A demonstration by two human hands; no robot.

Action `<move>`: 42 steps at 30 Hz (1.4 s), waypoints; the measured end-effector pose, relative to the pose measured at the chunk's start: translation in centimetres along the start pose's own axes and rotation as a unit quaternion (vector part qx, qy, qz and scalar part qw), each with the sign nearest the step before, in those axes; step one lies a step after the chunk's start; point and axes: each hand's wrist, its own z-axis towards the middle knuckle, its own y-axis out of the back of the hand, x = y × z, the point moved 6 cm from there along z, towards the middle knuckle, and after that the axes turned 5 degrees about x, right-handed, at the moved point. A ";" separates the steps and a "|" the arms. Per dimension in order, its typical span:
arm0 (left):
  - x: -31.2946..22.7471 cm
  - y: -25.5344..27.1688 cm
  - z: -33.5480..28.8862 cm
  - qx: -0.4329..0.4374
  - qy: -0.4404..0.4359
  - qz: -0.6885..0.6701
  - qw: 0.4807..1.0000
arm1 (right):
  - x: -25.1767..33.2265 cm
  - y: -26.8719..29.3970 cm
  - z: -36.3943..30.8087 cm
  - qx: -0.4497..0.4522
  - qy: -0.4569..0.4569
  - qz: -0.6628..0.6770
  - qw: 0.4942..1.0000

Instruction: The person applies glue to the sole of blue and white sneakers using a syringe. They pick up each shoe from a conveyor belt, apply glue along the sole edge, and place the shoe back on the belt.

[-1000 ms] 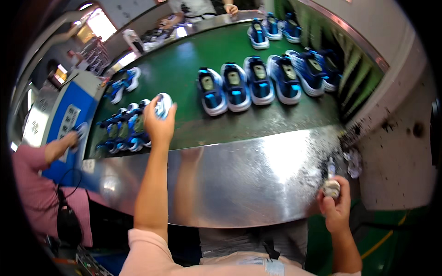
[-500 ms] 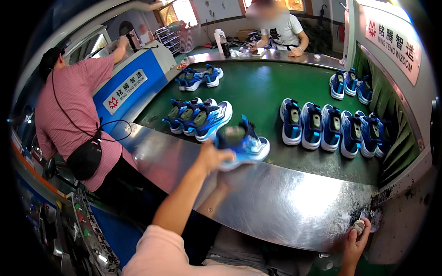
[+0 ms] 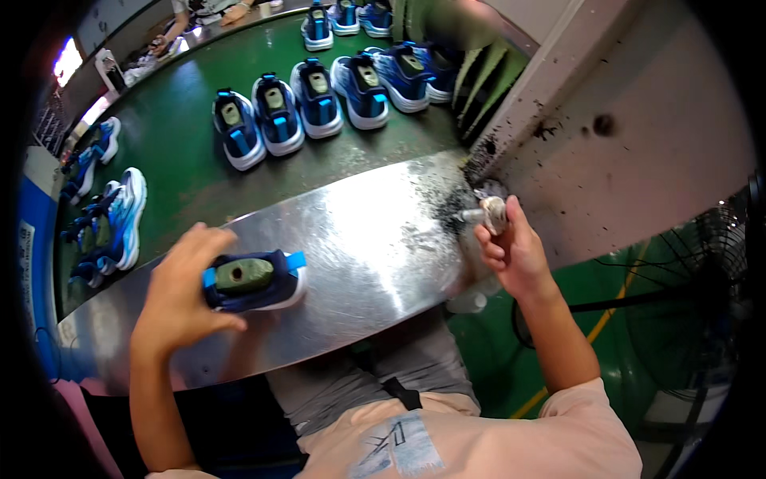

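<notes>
The left hand (image 3: 179, 299) grips a dark blue, white-soled trainer (image 3: 254, 281) over the steel bench (image 3: 375, 239); the right hand (image 3: 511, 251), closed around a small grey brush-like tool (image 3: 488, 212), could smear its upper if misaimed.

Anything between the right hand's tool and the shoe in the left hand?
Nothing visible. Left hand holds the shoe on the steel table; right hand holds a small tool at the table's right edge; bare steel between.
</notes>
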 end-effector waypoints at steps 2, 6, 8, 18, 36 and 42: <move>-0.1 -0.7 3.0 0.074 0.011 -0.144 0.987 | 0.8 0.1 -0.5 0.006 0.013 -0.017 1.000; -4.2 -2.6 -0.5 -0.077 -0.126 -0.103 0.984 | 0.4 0.3 -1.4 -0.034 0.061 -0.179 0.981; -5.3 -3.8 -4.3 -0.117 -0.170 -0.062 0.977 | -1.4 0.0 -1.4 -0.060 0.058 -0.247 0.965; -6.0 -6.8 -11.1 -0.247 -0.099 -0.094 0.959 | -3.5 -21.9 -1.4 0.273 -0.029 -0.067 0.959; -5.3 -8.1 -13.0 -0.340 -0.109 -0.105 0.928 | -12.7 -33.6 0.8 0.320 -0.307 -0.192 0.876; -5.0 -7.7 -13.2 -0.330 -0.116 -0.107 0.931 | -12.3 -34.8 0.8 0.359 -0.246 -0.292 0.852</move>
